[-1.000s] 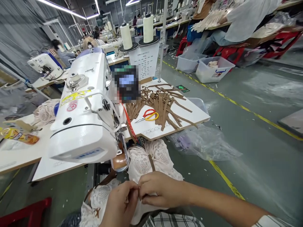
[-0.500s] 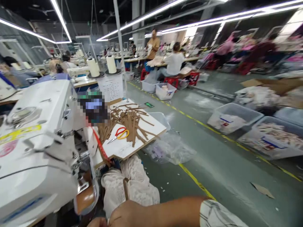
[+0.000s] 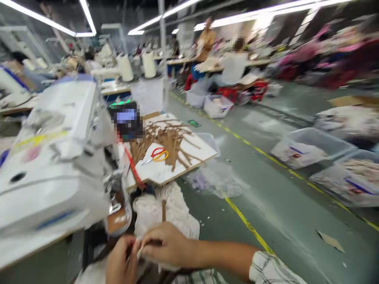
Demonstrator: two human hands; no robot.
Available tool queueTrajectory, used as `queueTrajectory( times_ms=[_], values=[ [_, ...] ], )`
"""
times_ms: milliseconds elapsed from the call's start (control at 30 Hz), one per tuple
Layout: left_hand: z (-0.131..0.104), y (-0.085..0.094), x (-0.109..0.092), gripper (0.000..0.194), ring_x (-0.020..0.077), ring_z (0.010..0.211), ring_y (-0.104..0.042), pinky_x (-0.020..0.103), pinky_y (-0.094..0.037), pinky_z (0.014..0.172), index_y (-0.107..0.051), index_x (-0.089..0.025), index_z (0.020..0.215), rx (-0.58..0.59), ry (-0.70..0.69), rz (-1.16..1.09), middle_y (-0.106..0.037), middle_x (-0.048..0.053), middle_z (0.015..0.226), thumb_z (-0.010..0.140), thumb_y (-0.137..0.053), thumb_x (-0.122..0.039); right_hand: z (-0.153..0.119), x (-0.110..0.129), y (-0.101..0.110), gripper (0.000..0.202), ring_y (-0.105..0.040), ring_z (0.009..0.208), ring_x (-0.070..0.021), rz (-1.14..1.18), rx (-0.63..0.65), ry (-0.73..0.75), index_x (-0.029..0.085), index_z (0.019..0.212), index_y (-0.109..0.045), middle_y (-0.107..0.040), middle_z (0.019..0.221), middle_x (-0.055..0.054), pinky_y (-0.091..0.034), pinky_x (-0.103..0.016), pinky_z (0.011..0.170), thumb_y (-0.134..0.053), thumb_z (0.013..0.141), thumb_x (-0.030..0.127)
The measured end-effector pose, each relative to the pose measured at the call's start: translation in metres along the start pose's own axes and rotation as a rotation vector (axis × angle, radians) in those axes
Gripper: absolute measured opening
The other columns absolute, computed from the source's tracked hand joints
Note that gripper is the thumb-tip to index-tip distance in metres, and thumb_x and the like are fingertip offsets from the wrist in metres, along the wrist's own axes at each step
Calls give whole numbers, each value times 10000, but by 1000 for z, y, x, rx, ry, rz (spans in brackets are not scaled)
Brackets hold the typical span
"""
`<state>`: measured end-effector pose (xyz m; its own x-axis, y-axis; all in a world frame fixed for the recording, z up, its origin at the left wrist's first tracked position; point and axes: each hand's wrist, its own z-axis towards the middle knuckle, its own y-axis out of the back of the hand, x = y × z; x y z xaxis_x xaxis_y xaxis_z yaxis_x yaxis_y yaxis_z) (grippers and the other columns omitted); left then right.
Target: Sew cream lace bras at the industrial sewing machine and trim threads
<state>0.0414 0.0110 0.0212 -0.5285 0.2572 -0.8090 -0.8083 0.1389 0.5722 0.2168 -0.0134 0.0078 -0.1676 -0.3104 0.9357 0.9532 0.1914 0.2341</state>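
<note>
My left hand [image 3: 122, 258] and my right hand [image 3: 167, 245] meet low in the view, fingers pinched close together. Between their fingertips is a bit of white fabric [image 3: 139, 250]; its exact shape is blurred. Just beyond them hangs a bunched white lacy cloth [image 3: 182, 215], with a narrow brown fabric strip [image 3: 164, 211] over it. More white cloth [image 3: 93, 273] lies below my left hand. On the white tabletop ahead, scissors [image 3: 160, 154] with red and yellow handles rest beside a pile of brown strips [image 3: 171, 144].
A white sewing machine [image 3: 59, 185] stands close on the left, next to a red ribbon [image 3: 134, 169]. Clear plastic [image 3: 219, 183] lies on the floor at the table's right. Bins [image 3: 308, 148] stand beyond the yellow floor line [image 3: 251, 228]. Other people sit and stand farther back.
Both hands have risen into view, now showing the white fabric between the fingers. The camera has turned slightly, so the surroundings sit farther right.
</note>
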Motion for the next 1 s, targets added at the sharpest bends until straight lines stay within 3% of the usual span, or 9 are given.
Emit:
queueTrajectory(
  times_ms=[100,167,300,467,567,700,867,1000],
  values=[
    [-3,10,-7,324,153,609,-602,240,-484,580,-624,-197,703,57,-49,20,-649,12,659,913,-543,-430,3,14,2,174,-670,797,-136,32,23,-113,174,936,-752,-745,874,-37,-479,-218,741,-599,893,245],
    [-3,12,-5,231,151,714,-628,238,-497,650,-655,-189,813,89,-25,-58,-674,27,773,939,-528,-335,7,13,3,154,-672,815,-145,57,25,-152,177,922,-745,-749,912,-45,-484,-233,745,-605,888,233],
    [-9,13,-1,183,126,673,-589,216,-464,612,-645,-181,871,30,31,-62,-637,10,762,957,-510,-270,16,9,11,148,-656,784,-141,-51,85,-166,200,920,-724,-737,860,-21,-458,-232,712,-582,917,243],
    [-9,22,-1,128,119,666,-601,205,-444,601,-658,-185,905,61,-184,101,-653,2,747,943,-535,-187,31,14,22,178,-570,704,-128,-364,139,-86,199,864,-688,-650,729,0,-358,-234,638,-543,950,253],
    [-6,28,-4,115,116,709,-638,199,-471,638,-662,-175,960,65,-305,119,-701,18,803,939,-551,-152,39,18,24,189,-502,633,-106,-319,242,-61,188,782,-659,-567,644,26,-331,-229,603,-552,932,228],
    [-3,33,-5,135,109,710,-654,193,-485,640,-674,-178,983,101,-317,120,-719,19,814,943,-549,-148,43,19,27,175,-419,555,-87,-204,328,-163,175,759,-667,-458,566,55,-299,-221,543,-582,899,235],
    [-2,34,-4,133,108,647,-636,196,-468,596,-676,-197,918,139,-250,135,-696,-6,745,940,-546,-176,43,17,30,157,-487,570,-91,-96,410,-286,175,852,-718,-581,627,39,-305,-218,522,-588,894,254],
    [0,33,-3,128,119,652,-640,208,-459,590,-671,-190,956,170,-200,169,-700,0,759,943,-544,-205,43,18,31,127,-548,630,-100,-148,401,-268,190,878,-726,-650,689,32,-345,-219,572,-605,887,227]
  ],
)
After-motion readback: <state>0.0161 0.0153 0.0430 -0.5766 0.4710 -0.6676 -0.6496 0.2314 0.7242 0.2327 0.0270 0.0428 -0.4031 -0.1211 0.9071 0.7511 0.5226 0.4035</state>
